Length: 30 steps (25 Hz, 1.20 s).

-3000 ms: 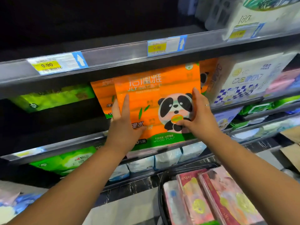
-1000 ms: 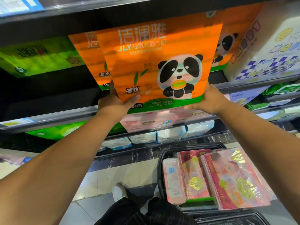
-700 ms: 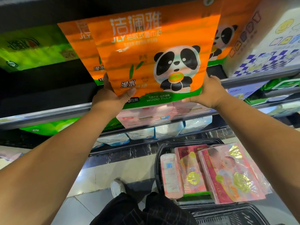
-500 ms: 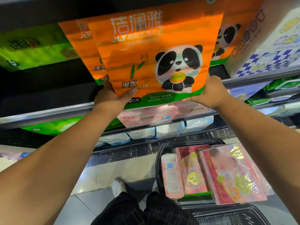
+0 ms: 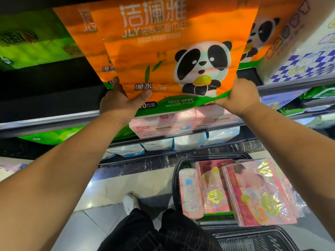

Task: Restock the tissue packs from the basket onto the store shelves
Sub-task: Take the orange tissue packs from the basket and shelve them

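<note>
Tissue aisle, shelves crammed with green, orange and white packs, and the shelf rail (image 5: 45, 122) runs just under your wrists. Your left hand (image 5: 119, 104) pinches the lower left corner of the orange panda pack (image 5: 163, 57), thumb on the front. Your right hand (image 5: 239, 96) grips the lower right corner, so the pack stands upright in front of another orange pack (image 5: 79, 33). I'd clear the bottom edge over the rail first, then slide it back flush. Pink packs (image 5: 253, 194) wait in the basket (image 5: 175, 171).

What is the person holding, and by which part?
A large orange plastic tissue pack with a panda print, gripped at its bottom corners: left hand lower left, right hand lower right.
</note>
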Each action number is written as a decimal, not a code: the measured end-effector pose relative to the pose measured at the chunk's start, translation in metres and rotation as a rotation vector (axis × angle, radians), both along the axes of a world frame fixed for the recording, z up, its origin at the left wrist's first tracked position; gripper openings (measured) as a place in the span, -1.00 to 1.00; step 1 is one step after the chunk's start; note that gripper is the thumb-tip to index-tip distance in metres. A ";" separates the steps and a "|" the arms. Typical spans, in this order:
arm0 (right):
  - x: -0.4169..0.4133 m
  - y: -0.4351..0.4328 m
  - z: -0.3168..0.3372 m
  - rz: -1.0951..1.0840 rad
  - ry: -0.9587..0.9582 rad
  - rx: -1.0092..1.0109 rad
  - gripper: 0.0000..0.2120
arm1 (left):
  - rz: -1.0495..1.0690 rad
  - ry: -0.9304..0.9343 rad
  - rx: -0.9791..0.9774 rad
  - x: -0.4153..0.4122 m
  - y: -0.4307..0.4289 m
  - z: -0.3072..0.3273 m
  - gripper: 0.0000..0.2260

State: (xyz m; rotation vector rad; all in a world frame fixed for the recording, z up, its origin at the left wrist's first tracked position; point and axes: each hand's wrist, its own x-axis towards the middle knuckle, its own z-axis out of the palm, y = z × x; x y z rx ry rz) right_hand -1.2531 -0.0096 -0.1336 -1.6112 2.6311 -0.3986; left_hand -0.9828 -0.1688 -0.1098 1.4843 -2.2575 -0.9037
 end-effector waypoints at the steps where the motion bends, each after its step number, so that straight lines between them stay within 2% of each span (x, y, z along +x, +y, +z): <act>1: -0.001 -0.002 0.001 -0.009 -0.005 0.004 -0.17 | 0.002 -0.009 -0.011 -0.001 -0.002 0.000 -0.12; 3: -0.002 -0.004 0.001 -0.036 -0.027 0.019 -0.17 | 0.001 -0.002 0.003 -0.004 -0.004 -0.002 -0.17; 7: 0.001 -0.004 0.001 -0.095 -0.098 0.062 -0.20 | -0.039 0.167 0.232 0.005 0.003 -0.010 -0.01; 11: 0.005 0.000 0.008 -0.087 -0.165 0.087 -0.23 | -0.109 0.152 0.144 0.013 0.024 -0.017 -0.10; 13: 0.006 0.004 0.009 -0.044 -0.309 0.079 -0.09 | -0.043 0.299 0.140 0.008 0.027 -0.013 -0.16; 16: 0.016 0.016 0.022 0.077 -0.699 -0.049 0.08 | 0.021 0.452 0.105 0.003 0.026 0.000 -0.14; 17: 0.018 0.018 0.022 0.082 -0.778 -0.118 0.05 | 0.018 0.446 0.093 0.002 0.027 0.006 -0.14; 19: 0.026 0.023 0.031 0.029 -0.915 -0.261 -0.12 | 0.019 0.443 0.084 0.001 0.026 0.016 -0.12; 21: 0.036 0.018 0.045 -0.037 -0.928 -0.412 -0.21 | 0.022 0.519 0.066 0.001 0.020 0.030 -0.12; 24: 0.038 0.008 0.062 -0.057 -0.855 -0.473 -0.02 | -0.003 0.619 0.063 0.002 0.011 0.048 -0.25; 26: 0.038 0.005 0.074 -0.061 -0.904 -0.459 0.02 | -0.022 0.604 0.072 0.003 0.009 0.062 -0.29; 30: 0.049 0.012 0.092 -0.081 -0.907 -0.459 -0.19 | -0.052 0.552 0.080 0.018 0.024 0.074 -0.17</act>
